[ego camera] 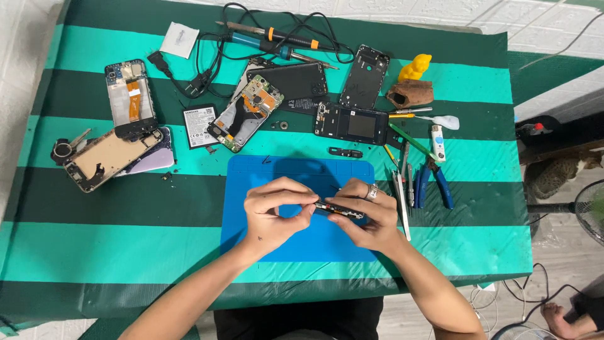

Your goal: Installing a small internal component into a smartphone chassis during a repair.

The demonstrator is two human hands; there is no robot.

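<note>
Both forearms reach in from the bottom edge and meet over a blue work mat point(296, 173) on a table under a green striped cloth point(126, 201). Left hand point(277, 211) curled tight, thumb and forefinger pinched on the near end of a narrow dark phone part point(340, 209), a slim strip or frame seen edge-on; cannot tell which. Right hand point(371, 214), ring on one finger, cradles the other end from below and behind, fingers closed round it. Part is held just above the mat's middle, not resting on it. Step in hand looks like fine work on that one end: picking at, seating or freeing something very small. Next move likely calls for a steady hold by the right hand and a light, precise pull or press from the left fingertips. Just right of the mat: tweezers point(400, 204), blue-handled pliers point(435, 182), a green-handled tool point(409, 140). Behind the mat: an opened phone with exposed board point(246, 113), a loose battery point(199, 124), black phone frames point(352, 123). Far edge: soldering iron point(264, 41) and tangled cable. At left, more stripped handsets point(110, 156).
</note>
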